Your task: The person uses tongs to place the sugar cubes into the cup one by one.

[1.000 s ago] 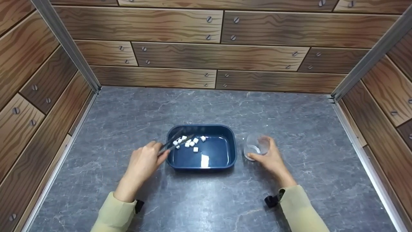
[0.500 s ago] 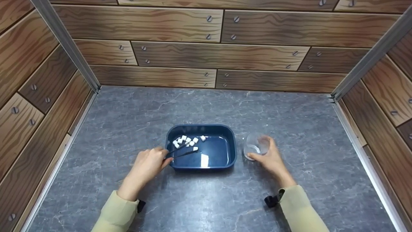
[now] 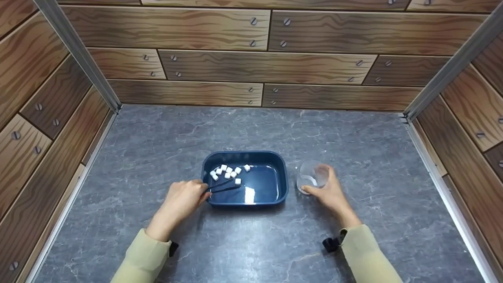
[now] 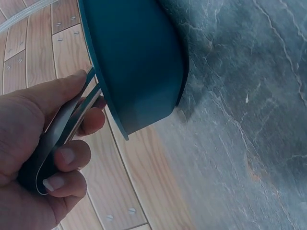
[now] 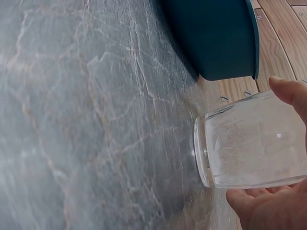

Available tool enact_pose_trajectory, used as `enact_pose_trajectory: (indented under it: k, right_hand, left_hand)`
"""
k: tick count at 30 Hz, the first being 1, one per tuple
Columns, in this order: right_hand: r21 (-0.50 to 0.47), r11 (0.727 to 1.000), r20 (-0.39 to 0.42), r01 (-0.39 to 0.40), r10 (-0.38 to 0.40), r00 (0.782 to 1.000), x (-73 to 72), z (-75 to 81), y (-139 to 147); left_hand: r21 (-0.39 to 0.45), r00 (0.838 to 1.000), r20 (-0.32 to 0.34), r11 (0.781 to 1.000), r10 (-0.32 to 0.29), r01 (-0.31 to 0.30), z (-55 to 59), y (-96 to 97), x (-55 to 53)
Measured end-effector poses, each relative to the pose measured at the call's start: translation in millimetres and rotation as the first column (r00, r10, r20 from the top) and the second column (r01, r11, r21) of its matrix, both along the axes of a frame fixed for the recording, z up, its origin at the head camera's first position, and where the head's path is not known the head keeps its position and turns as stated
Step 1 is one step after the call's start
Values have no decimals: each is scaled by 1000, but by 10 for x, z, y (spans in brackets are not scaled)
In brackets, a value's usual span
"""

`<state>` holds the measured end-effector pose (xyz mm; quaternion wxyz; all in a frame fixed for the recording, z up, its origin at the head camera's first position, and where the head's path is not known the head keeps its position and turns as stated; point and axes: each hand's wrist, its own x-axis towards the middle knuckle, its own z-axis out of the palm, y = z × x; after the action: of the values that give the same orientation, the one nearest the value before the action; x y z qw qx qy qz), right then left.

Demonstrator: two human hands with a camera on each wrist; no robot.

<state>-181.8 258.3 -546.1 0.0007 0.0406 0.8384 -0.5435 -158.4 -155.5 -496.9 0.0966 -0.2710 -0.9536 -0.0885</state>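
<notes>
My left hand (image 3: 184, 198) grips a pair of dark tongs (image 4: 60, 127) at the left rim of a blue rectangular tray (image 3: 267, 196). The two arms of the tongs reach over the rim, their tips slightly apart beside a single white cube (image 3: 238, 181). Several more small white cubes (image 3: 229, 170) lie grouped in the tray's left half. To the right of the tray, my right hand (image 3: 330, 190) holds a clear cup (image 5: 254, 143) by its side, thumb and fingers around it. The cup stands upright on the tabletop.
The grey marbled tabletop (image 3: 251, 243) surrounds the tray and cup. Wood-patterned panels (image 3: 267, 67) stand at the back and on both sides, joined by metal corner posts (image 3: 78, 55). Tiny white specks lie near the cup.
The tongs have swung down from the cluster of cubes toward the single nearer cube, and their tips have drawn closer together. My right hand keeps its place on the cup.
</notes>
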Motion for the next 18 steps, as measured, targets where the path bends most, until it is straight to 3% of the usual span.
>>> enact_pose_trajectory:
  k: [18]
  right_hand:
    - [1,1000,-6,5,-5,1000,-11,-3,-12]
  left_hand:
    - [-25,999,37,1000,7,-6,-1,62,-101]
